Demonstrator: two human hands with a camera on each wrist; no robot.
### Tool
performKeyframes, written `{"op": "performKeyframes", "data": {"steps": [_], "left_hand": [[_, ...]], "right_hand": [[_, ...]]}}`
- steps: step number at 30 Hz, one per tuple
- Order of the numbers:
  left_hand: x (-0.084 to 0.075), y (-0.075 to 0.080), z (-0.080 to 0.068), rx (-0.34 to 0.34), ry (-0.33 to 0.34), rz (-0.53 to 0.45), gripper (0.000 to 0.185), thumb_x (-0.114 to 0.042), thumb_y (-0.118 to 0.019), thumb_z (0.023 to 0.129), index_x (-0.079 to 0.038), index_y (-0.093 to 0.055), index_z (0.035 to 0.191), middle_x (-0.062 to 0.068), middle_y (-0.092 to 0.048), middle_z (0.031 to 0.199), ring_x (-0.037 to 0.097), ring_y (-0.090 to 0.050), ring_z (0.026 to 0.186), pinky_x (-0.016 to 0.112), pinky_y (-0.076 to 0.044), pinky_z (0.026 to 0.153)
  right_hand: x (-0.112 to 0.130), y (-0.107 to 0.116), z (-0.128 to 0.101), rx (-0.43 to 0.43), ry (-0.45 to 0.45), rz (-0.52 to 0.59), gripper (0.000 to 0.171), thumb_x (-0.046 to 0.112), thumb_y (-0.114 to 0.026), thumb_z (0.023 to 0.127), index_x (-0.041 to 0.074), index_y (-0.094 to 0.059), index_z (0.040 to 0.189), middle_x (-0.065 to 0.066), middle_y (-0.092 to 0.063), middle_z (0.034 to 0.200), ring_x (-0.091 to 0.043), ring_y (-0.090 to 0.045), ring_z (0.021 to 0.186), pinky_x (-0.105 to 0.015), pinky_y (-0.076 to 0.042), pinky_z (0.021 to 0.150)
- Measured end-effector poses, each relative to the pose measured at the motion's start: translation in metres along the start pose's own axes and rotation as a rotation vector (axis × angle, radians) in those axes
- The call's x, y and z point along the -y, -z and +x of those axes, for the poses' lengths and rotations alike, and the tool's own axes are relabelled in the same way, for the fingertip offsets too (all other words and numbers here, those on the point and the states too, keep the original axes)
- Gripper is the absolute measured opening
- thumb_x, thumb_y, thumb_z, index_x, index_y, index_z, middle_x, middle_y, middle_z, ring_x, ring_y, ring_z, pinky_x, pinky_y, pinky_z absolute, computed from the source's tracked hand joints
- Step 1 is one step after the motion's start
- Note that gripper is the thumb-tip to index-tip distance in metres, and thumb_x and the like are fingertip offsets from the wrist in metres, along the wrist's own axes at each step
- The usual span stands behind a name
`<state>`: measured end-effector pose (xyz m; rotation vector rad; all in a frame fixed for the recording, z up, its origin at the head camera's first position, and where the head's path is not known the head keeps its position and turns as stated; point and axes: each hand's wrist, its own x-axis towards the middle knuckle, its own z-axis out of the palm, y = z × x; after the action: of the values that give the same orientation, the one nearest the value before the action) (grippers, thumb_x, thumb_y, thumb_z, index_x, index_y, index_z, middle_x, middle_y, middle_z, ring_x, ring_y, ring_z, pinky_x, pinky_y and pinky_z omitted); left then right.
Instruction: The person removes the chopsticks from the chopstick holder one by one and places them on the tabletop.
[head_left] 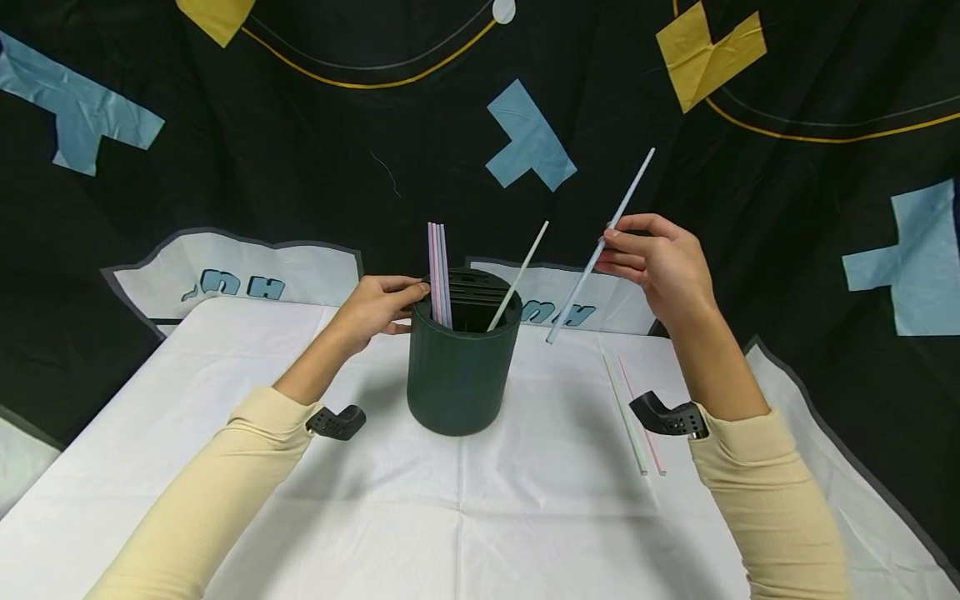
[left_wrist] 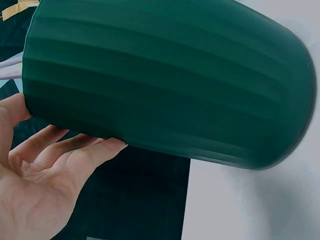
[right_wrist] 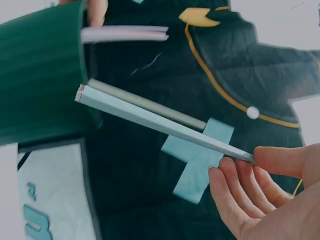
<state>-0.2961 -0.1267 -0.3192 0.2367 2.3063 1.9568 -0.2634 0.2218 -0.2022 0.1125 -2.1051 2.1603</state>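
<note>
Step in hand looks like loading straws into the dark green ribbed holder, one at a time; this one is mid-carry, not yet in.

Right hand pinches a pale blue straw between thumb and fingertips, roughly at its middle. Straw is tilted, upper end up and away to the right of the holder, lower end hanging just right of the holder's rim, above the table, apart from the rim. The right wrist view shows the straw's open end close by the holder wall, outside it.

Left hand rests against the holder's left side near the top, fingers relaxed and touching the wall, thumb at the rim; steadying it rather than gripping it, as far as the left wrist view shows.

Holder stands upright mid-table. Inside it: a bunch of pink and lilac straws upright at the left of the opening, and one white straw leaning out to the right. Dividers show inside the opening.

Right of the holder, two more straws lie flat on the white tablecloth, side by side, one greenish-white and one pink.

Next move, as a judgement: swing the lower tip left over the rim, tip the straw more upright, aim for a free slot clear of the leaning white straw, then let go.
</note>
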Motion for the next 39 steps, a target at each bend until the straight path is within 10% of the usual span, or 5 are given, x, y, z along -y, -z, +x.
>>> {"op": "performKeyframes", "data": {"steps": [21,39], "left_hand": [[-0.001,0.0,0.0,0.007,0.003,0.007,0.039,-0.024,-0.061,0.103,-0.001,-0.062,0.135,0.02,-0.066,0.131,0.034,-0.069,0.116,0.046,-0.061,0.089],[0.001,0.0,0.0,0.004,0.004,0.006,0.04,-0.024,-0.061,0.103,-0.001,-0.062,0.135,0.02,-0.065,0.131,0.035,-0.067,0.118,0.046,-0.06,0.09]], "right_hand": [[-0.11,0.075,0.019,-0.033,-0.216,-0.395,0.042,0.019,-0.058,0.103,-0.003,-0.055,0.139,0.019,-0.068,0.087,-0.002,-0.071,0.082,-0.024,-0.062,0.079],[-0.187,0.1,0.017,-0.022,-0.325,-0.371,0.046,0.012,-0.064,0.099,-0.012,-0.054,0.137,0.011,-0.072,0.085,-0.005,-0.072,0.073,-0.022,-0.062,0.071]]}}
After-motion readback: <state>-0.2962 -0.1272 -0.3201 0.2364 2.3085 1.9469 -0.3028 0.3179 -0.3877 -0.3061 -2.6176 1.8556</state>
